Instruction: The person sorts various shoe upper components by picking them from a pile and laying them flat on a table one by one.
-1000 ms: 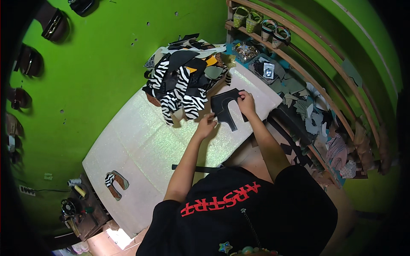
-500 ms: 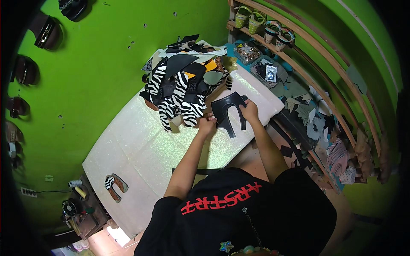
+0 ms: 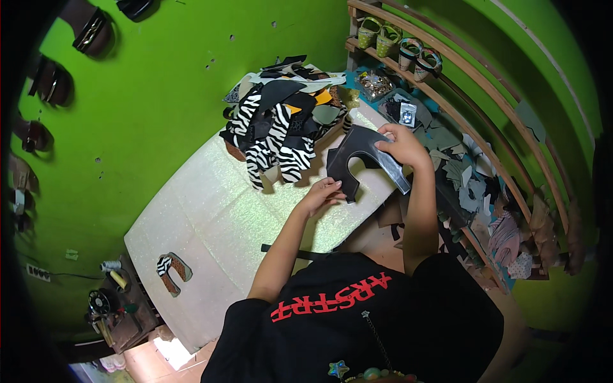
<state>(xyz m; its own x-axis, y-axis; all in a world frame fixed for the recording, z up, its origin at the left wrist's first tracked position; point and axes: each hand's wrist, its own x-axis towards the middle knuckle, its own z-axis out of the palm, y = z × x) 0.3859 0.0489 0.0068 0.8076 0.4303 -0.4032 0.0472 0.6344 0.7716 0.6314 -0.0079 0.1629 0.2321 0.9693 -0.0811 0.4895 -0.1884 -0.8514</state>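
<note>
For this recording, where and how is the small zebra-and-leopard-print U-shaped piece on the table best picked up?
Probably by the closed curve of the U-shaped piece, pinched across its inner and outer edges, coming from above. It lies on the tabletop, open end toward the picture's lower edge; the curve joins both legs. The left hand is nearer.

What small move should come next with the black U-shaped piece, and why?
Probably lower the black U-shaped piece flat onto the pale table: the right hand grips its right side, the left hand is at its other leg, and the tabletop lies beneath.
</note>
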